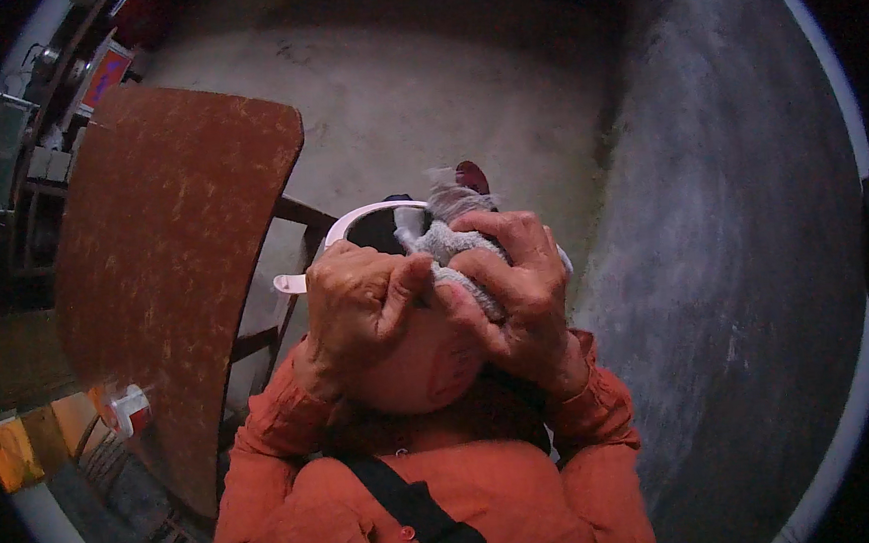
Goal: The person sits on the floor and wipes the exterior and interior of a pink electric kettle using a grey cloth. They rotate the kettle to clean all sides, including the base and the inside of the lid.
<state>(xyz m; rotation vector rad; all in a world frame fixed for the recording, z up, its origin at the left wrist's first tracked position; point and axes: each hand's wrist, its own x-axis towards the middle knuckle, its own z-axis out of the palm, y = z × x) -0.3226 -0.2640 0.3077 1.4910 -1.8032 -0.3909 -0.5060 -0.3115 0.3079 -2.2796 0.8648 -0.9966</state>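
A pale pink, rounded plastic container is held close in front of my body. A curved pale rim or handle rises at its far side, with a small tab sticking out to the left. My left hand is closed on the container's left edge, thumb lying across the top. A rumpled grey cloth is bunched in my right hand, whose fingers are bent around it against the container's right side. Both hands hide much of the container, so its exact kind is unclear.
To the left stands a worn reddish-brown wooden table, a white and red tub near its edge. Bare concrete floor stretches ahead. A grey wall runs along the right. Table legs are close to my left arm.
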